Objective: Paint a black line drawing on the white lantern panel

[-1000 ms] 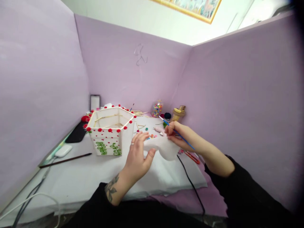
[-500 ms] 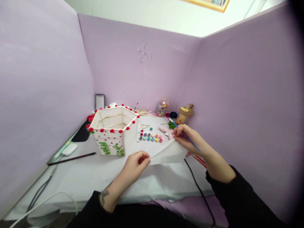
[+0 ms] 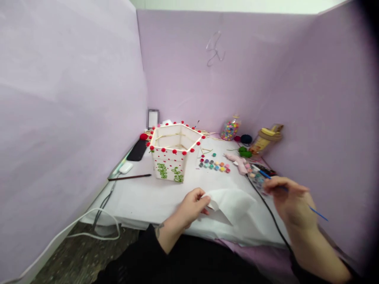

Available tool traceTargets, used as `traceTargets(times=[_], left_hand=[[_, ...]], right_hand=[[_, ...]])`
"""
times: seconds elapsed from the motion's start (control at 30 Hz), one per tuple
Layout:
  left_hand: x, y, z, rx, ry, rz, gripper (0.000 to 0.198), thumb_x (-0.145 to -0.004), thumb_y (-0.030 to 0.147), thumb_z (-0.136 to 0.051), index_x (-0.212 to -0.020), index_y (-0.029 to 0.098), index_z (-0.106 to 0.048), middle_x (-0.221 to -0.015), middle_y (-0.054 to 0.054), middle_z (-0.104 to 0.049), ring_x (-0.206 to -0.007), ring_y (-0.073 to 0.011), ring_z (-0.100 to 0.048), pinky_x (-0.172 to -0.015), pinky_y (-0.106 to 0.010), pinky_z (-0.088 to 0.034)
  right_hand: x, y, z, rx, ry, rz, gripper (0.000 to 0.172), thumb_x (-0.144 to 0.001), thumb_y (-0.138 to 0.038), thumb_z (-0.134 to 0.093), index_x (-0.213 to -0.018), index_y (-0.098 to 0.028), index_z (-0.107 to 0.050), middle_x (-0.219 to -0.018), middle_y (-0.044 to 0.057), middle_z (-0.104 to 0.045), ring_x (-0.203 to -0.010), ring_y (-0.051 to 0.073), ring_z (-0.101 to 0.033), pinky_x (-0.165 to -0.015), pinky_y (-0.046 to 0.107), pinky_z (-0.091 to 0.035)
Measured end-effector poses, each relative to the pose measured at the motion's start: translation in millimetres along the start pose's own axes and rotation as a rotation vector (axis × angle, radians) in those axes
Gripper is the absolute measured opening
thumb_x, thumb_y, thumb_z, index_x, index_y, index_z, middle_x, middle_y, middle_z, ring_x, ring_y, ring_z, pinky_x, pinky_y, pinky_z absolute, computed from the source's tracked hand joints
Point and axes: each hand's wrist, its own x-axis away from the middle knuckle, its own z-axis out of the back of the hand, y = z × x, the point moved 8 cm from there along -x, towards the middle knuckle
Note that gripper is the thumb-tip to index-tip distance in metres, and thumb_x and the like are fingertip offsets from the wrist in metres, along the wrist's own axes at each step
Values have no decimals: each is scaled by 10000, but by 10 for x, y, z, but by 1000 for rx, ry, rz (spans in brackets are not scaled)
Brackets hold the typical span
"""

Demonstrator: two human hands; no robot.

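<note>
Took the white sheet (image 3: 238,205) as clock centre; found it thin and loosely curled near the front of the tabletop (image 3: 139,199). Observed the left hand (image 3: 194,206) at 9 o'clock of the sheet, in a thumb-and-finger pinch on its edge. Observed the right hand (image 3: 293,205) at 3 o'clock, raised and apart from the sheet, with its grip closed round a blue paintbrush (image 3: 264,173). Noted the brush tilted, with its pale tip toward 10 o'clock and its handle end toward 4; could not resolve exact finger placement, owing to blur.

Located a five-sided white box (image 3: 171,176) at 10 o'clock, upright and open-topped, with red balls along its rim and green sprays and red dots on its front. Recorded small paint pots (image 3: 211,166) in rows at 11 o'clock. Logged a pink glue gun (image 3: 242,165) at 12 o'clock, with a black cord (image 3: 267,206) trailing past the sheet toward 4 o'clock. Marked a jar of coloured beads (image 3: 229,131) farther off at 12, plus green yarn (image 3: 245,152) and a yellow cup (image 3: 263,140) toward 1. Listed a black phone (image 3: 137,150) at 10 o'clock, beyond the box, and a dark brown stick (image 3: 130,177) nearer 9.
</note>
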Motion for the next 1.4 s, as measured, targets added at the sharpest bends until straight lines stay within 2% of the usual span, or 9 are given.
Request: traceTargets(times=[0.03,0.13,0.2,0.33,0.7,0.87,1.07,1.3,1.4], left_hand=[[-29,-43,-17,78,25,6,356,-750,469,-799,-719,224,-542,-703,50,-597,-623,-130,-598,-623,-297,-522],[-107,-81,-88,292,81,-10,435,-712,455,-880,-694,222,-512,-693,67,-594,-672,-115,-618,-695,-289,-563],[-136,-45,-136,403,100,-36,477,-674,447,-933,-692,223,-513,-683,74,-609,-695,-105,-630,-737,-272,-578],[-128,54,-249,531,70,-64,501,-614,430,-1000,-683,217,-553,-715,42,-721,-742,-111,-684,-793,-263,-599],[-153,90,-331,559,40,-96,394,-655,426,-978,-689,201,-656,-782,2,-779,-833,-143,-708,-856,-285,-609],[-110,147,-295,477,52,-127,387,-667,412,-946,-624,213,-617,-621,52,-662,-669,-112,-583,-805,-268,-577],[-132,26,-415,336,12,-38,334,-633,309,-888,-567,209,-576,-717,0,-728,-705,-149,-614,-765,-301,-573],[-185,-71,-267,145,74,-24,198,-595,169,-809,-646,220,-625,-605,73,-633,-611,-107,-527,-598,-178,-440],[-162,3,-221,97,77,-20,234,-679,338,-874,-801,226,-709,-766,34,-723,-761,-159,-626,-697,-222,-511]], right_hand=[[128,-43,-80,-64,25,-25,721,-969,-835,-328,-728,-256,-684,-638,61,-655,-588,213,-643,-515,337,-512],[494,-100,-479,-313,59,-168,451,-983,-681,-545,-895,-268,-702,-565,0,-627,-496,183,-581,-473,303,-481],[681,-14,-806,-659,51,-341,277,-908,-544,-747,-948,-290,-644,-587,-38,-653,-539,162,-593,-530,264,-489],[809,74,-1060,-732,27,-396,311,-846,-479,-824,-867,-252,-612,-641,-25,-690,-588,141,-611,-571,237,-492],[863,201,-936,-790,97,-376,281,-810,-477,-864,-857,-246,-710,-723,-2,-746,-680,155,-680,-647,262,-530],[816,230,-820,-734,213,-295,311,-906,-556,-773,-1047,-278,-767,-1062,47,-821,-1062,206,-751,-960,356,-579],[876,241,-1021,-642,152,-282,416,-878,-438,-824,-1254,-313,-695,-1445,84,-698,-1408,285,-612,-1124,486,-546],[901,261,-1052,-449,117,-268,342,-906,-217,-726,-1234,-301,-672,-1508,104,-652,-1306,259,-696,-771,307,-664],[862,105,-953,-301,40,-111,402,-952,-133,-642,-1303,-329,-642,-1501,90,-662,-1321,240,-693,-889,349,-668]])
